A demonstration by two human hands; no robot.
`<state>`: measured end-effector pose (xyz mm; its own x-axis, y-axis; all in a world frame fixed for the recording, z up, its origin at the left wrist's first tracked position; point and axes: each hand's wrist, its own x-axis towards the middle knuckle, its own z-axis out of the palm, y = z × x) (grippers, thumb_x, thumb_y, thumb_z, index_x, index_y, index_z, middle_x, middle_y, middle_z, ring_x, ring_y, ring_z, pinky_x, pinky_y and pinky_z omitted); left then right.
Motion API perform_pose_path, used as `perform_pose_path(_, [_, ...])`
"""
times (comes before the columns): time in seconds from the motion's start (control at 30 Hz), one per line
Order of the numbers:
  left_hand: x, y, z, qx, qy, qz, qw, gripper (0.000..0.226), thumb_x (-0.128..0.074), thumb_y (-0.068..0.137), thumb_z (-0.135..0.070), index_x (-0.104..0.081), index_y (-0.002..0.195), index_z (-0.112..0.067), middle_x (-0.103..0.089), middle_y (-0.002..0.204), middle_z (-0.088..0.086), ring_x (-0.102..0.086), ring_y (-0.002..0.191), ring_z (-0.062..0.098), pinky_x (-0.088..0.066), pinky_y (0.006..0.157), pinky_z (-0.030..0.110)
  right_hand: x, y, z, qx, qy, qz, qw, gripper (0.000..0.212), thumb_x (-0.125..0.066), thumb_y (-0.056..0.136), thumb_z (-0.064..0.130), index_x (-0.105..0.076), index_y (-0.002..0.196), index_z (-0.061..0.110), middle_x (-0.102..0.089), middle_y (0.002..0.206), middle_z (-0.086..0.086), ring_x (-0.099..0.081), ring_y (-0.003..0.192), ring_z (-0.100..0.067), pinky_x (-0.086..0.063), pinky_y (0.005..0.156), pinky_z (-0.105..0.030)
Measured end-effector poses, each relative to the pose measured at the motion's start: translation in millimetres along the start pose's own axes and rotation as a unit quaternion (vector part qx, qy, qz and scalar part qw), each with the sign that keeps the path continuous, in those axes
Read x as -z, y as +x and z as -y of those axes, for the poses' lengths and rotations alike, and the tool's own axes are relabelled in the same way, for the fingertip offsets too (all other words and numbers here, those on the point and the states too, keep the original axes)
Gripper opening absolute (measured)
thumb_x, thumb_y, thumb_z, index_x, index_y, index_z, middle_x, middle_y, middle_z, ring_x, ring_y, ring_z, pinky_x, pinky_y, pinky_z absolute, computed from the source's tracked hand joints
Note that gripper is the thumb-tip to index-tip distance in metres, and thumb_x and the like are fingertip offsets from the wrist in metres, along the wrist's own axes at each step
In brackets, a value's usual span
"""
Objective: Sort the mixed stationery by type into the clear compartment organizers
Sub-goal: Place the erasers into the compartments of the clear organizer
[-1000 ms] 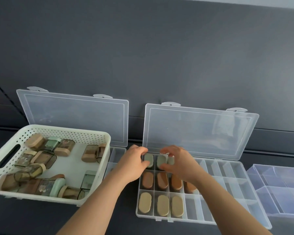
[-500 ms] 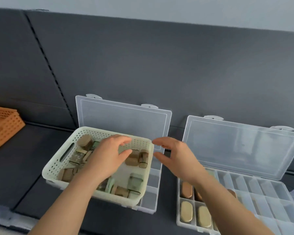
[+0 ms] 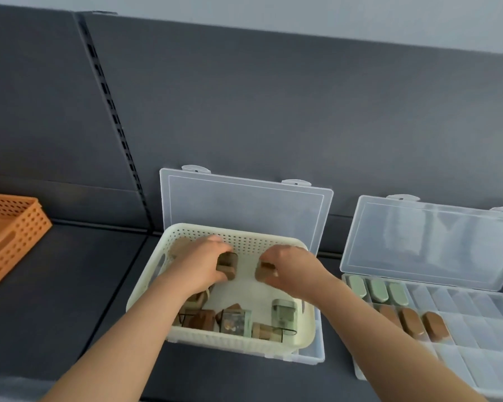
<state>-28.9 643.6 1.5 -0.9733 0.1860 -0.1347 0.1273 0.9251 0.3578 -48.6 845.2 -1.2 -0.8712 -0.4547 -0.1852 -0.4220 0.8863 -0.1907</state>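
Reaching into the cream perforated plastic basket [image 3: 309, 320], your left hand [image 3: 198, 268] has its grip curled round a brown oblong stationery piece [image 3: 227, 264]; your right hand [image 3: 298, 272] pinches a second brown piece [image 3: 265, 271], both near the far wall.

I saw the mixed stationery [image 3: 235, 322], small brown, tan and green pieces, heaped along the near side of a white perforated basket [image 3: 244, 242] that sat on the left clear organizer [image 3: 311, 358]. The left hand [image 3: 198, 268] gripped 1 brown piece [image 3: 227, 264] and the right hand [image 3: 296, 274] pinched another brown piece [image 3: 266, 271], both near the basket's far wall. In the right organizer [image 3: 476, 314], its lid open and leaning back, 3 green ovals [image 3: 378, 290] lay in the back row and 3 brown ovals [image 3: 413, 323] in the next.
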Motion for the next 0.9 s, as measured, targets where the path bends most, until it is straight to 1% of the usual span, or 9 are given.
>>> perform_pose_path(0.2, [2.2, 3.0, 5.4, -0.034, 0.022, 0.026, 0.999, 0.06, -0.072, 0.079, -0.04, -0.05, 0.134, -0.029, -0.047, 0.132, -0.011, -0.047, 0.116, 0.012, -0.041, 0.095, 0.027, -3.8, 4.5, 2.7, -0.016, -0.002, 0.002, 1.0, 0.038, -0.043, 0.082, 0.054, -0.064, 0.092, 0.024, -0.063, 0.092, 0.005, -0.061, 0.076, -0.017, -0.058, 0.067, -0.036])
perform_pose_path(0.27, [3.8, 0.9, 7.5, -0.022, -0.021, 0.021, 0.999, 0.059, -0.07, 0.081, -0.041, -0.047, 0.134, -0.028, -0.048, 0.136, -0.01, -0.048, 0.12, 0.012, -0.042, 0.098, 0.028, 0.0, 1.8, 7.1, -0.019, -0.011, 0.009, 1.0, 0.033, -0.047, 0.087, 0.049, -0.064, 0.099, 0.024, -0.06, 0.102, 0.001, -0.059, 0.084, -0.02, -0.056, 0.074, -0.038])
perform_pose_path(0.37, [10.0, -6.0, 13.3, -0.003, -0.104, 0.001, 0.995, 0.059, -0.063, 0.086, -0.047, -0.041, 0.138, -0.03, -0.047, 0.139, -0.009, -0.047, 0.122, 0.011, -0.04, 0.099, 0.027, 8.7, -5.9, 13.7, -0.01, 0.001, 0.008, 1.0, 0.039, -0.049, 0.091, 0.047, -0.059, 0.124, 0.028, -0.054, 0.125, 0.001, -0.056, 0.104, -0.021, -0.048, 0.092, -0.036])
perform_pose_path(0.43, [14.2, -13.1, 17.4, -0.008, -0.169, -0.008, 0.986, 0.056, -0.056, 0.09, -0.046, -0.034, 0.141, -0.038, -0.042, 0.143, -0.01, -0.044, 0.126, 0.011, -0.038, 0.102, 0.03, 13.8, -11.6, 14.2, 0.0, 0.065, 0.001, 0.998, 0.042, -0.053, 0.092, 0.037, -0.054, 0.132, 0.029, -0.049, 0.135, 0.004, -0.052, 0.115, -0.017, -0.044, 0.1, -0.034])
perform_pose_path(0.5, [17.6, -20.9, 18.5, -0.021, -0.242, -0.015, 0.97, 0.046, -0.05, 0.095, -0.043, -0.035, 0.138, -0.047, -0.042, 0.141, -0.012, -0.045, 0.126, 0.009, -0.038, 0.103, 0.031, 18.5, -18.4, 10.3, 0.006, 0.175, -0.034, 0.984, 0.043, -0.06, 0.09, 0.026, -0.054, 0.132, 0.031, -0.048, 0.137, 0.008, -0.052, 0.113, -0.01, -0.047, 0.099, -0.03])
perform_pose_path(0.6, [20.2, -32.8, 7.5, -0.02, -0.35, -0.013, 0.936, 0.033, -0.043, 0.098, -0.039, -0.044, 0.128, -0.054, -0.05, 0.128, -0.017, -0.058, 0.108, 0.004, -0.046, 0.092, 0.027, 25.5, -34.4, 1.7, -0.006, 0.353, -0.07, 0.933, 0.043, -0.061, 0.09, 0.018, -0.056, 0.128, 0.036, -0.054, 0.129, 0.016, -0.059, 0.106, -0.008, -0.052, 0.093, -0.033])
perform_pose_path(0.77, [17.8, -42.4, -30.0, -0.009, -0.52, -0.008, 0.854, 0.031, -0.05, 0.098, -0.018, -0.057, 0.122, -0.035, -0.055, 0.115, 0.005, -0.071, 0.089, 0.02, -0.056, 0.087, 0.038, 32.6, -67.8, -8.2, -0.002, 0.558, -0.07, 0.827, 0.038, -0.053, 0.096, 0.016, -0.055, 0.131, 0.03, -0.062, 0.124, 0.01, -0.059, 0.114, -0.013, -0.05, 0.098, -0.033])
perform_pose_path(0.83, [13.6, -43.4, -45.2, -0.021, -0.523, 0.007, 0.852, 0.037, -0.06, 0.092, -0.013, -0.057, 0.121, -0.035, -0.06, 0.115, 0.005, -0.071, 0.089, 0.019, -0.053, 0.092, 0.04, 31.0, -81.1, -17.5, -0.01, 0.594, -0.077, 0.8, 0.034, -0.052, 0.097, 0.016, -0.057, 0.129, 0.029, -0.063, 0.122, 0.006, -0.06, 0.113, -0.014, -0.05, 0.096, -0.032])
perform_pose_path(0.9, [8.1, -41.2, -59.3, -0.022, -0.497, 0.008, 0.868, 0.05, -0.071, 0.084, -0.013, -0.055, 0.12, -0.043, -0.064, 0.114, -0.002, -0.071, 0.091, 0.017, -0.049, 0.097, 0.042, 28.5, -93.9, -29.8, -0.013, 0.654, -0.09, 0.751, 0.032, -0.054, 0.095, 0.012, -0.059, 0.125, 0.024, -0.065, 0.119, -0.001, -0.061, 0.11, -0.019, -0.05, 0.095, -0.033])
